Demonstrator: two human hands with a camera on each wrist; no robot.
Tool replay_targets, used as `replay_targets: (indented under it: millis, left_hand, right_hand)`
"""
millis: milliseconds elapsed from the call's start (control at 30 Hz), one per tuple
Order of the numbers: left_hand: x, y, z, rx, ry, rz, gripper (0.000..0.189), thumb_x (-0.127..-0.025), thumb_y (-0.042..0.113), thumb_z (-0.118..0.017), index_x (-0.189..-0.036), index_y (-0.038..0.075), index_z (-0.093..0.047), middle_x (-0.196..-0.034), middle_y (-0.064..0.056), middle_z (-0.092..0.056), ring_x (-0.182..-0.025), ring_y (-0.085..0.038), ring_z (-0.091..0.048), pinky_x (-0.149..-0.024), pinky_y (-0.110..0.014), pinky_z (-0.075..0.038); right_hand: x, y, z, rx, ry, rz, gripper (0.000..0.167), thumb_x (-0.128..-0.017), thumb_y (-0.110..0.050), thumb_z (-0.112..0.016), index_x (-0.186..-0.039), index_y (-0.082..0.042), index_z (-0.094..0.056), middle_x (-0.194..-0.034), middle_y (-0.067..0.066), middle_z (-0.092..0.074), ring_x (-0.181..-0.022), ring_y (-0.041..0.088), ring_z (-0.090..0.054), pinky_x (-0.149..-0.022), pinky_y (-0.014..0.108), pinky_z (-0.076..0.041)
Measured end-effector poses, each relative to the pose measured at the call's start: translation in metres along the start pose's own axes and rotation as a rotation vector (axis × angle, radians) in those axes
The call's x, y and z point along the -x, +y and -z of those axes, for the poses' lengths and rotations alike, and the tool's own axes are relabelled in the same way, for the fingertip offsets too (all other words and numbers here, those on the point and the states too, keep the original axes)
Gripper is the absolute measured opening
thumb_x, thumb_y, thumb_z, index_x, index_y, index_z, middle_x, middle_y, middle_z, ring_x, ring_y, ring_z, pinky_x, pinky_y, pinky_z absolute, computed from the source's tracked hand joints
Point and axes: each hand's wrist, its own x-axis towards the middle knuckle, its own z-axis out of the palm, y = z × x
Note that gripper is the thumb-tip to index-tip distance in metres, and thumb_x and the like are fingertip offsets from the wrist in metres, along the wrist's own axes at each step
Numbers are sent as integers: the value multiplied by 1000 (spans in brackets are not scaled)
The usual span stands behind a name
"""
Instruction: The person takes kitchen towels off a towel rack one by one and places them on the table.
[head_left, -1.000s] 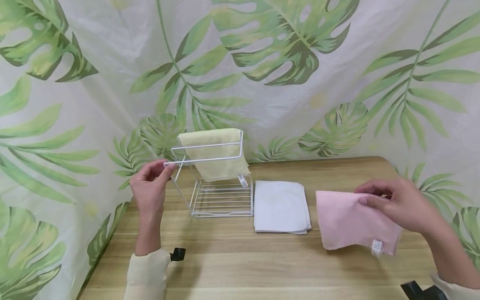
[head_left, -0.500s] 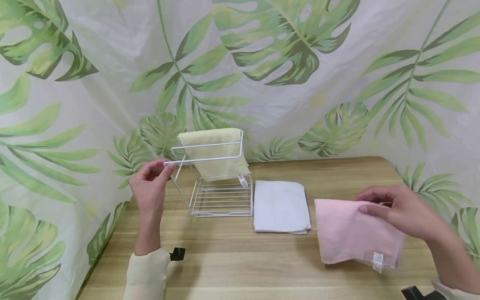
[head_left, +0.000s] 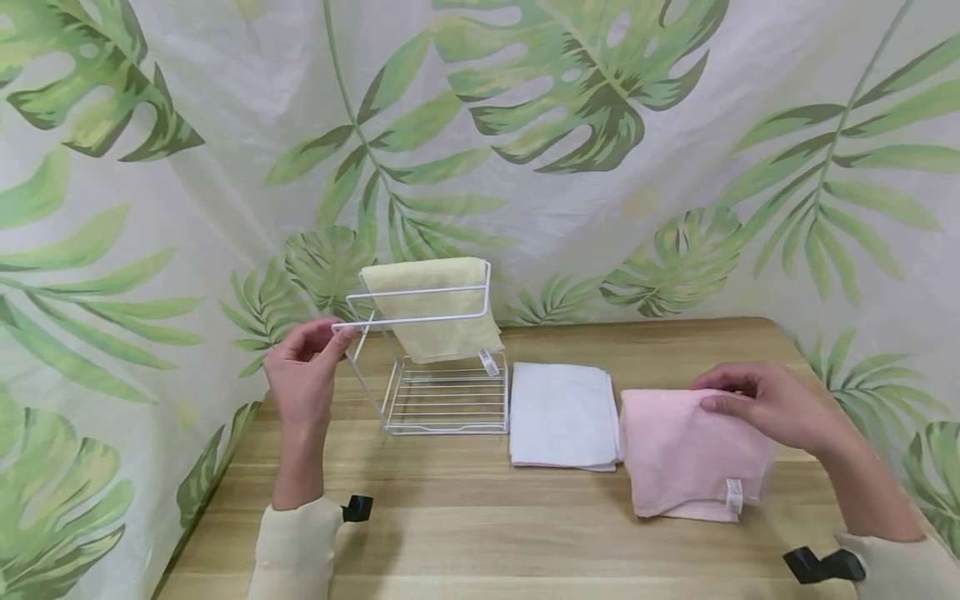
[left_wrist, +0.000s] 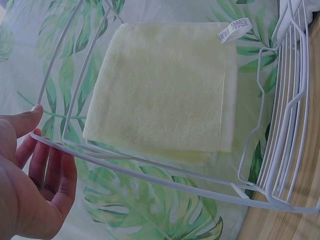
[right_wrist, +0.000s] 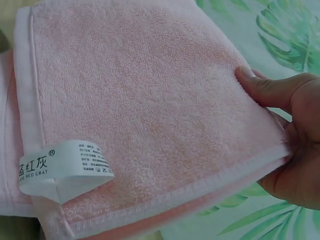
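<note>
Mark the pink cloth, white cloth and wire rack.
Pink cloth [head_left: 686, 450]: head view, middle of its front face.
White cloth [head_left: 564, 415]: head view, middle of its top.
Wire rack [head_left: 446, 431]: head view, front rail of its base.

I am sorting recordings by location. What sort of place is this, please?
Probably an improvised indoor recording corner: a leaf-print curtain hangs behind a wooden table, and two black wrist devices are visible.

Draped behind with creased, pale sheeting [head_left: 480, 192], leaf-printed in green. Furnished below with a wood-grained worktop [head_left: 555, 533], rounded at far right.
</note>
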Motion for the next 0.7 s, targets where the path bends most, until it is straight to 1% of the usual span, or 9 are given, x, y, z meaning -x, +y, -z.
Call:
replay_targets:
  millis: [167,233,467,567,700]
  left_hand:
    - [0,1,1,-10,-1,3,28,-83,1,-91,-102,-13,-76,-76,3,-71,-64,-7,-62,-59,-16,-60]
    - [0,1,1,-10,2,6,28,-84,1,-91,-102,-13,-76,-76,3,-71,-64,-7,-62,-59,-15,-60]
    - [1,1,1,-26,-4,4,29,-84,2,-91,-103,-13,-76,-77,3,-71,-64,-7,-62,-59,-15,-60]
    - [1,1,1,-32,-6,0,29,-84,3,-91,-104,-13,-76,-77,4,-71,-64,-7,-62,-59,-16,-60]
    - [0,1,1,-30,-9,-3,30,-84,3,-92,-104,-12,-76,-76,4,-72,-63,-6,-63,-59,-15,-59]
  right_hand:
    - [-16,15,-4,-1,-4,31,14,-100,-8,-76,-112,-12,-81,-104,2,-82,-89,-4,-67,-71,20,-57]
    - [-22,21,-5,6,-5,31,14,-99,-8,-76,-112,-10,-81,-104,3,-82,-89,-5,-67,-72,19,-56]
    - [-44,43,-16,50,23,52,12,-99,-9,-78,-110,-11,-82,-102,5,-82,-90,-7,-66,-74,17,-56]
    - [-53,53,-22,66,38,68,12,-99,-9,-77,-110,-10,-82,-103,8,-82,-92,-5,-67,-75,17,-57]
    - [-65,63,-29,66,29,44,14,-100,-10,-76,-112,-9,-82,-107,11,-82,-97,2,-70,-79,19,-59]
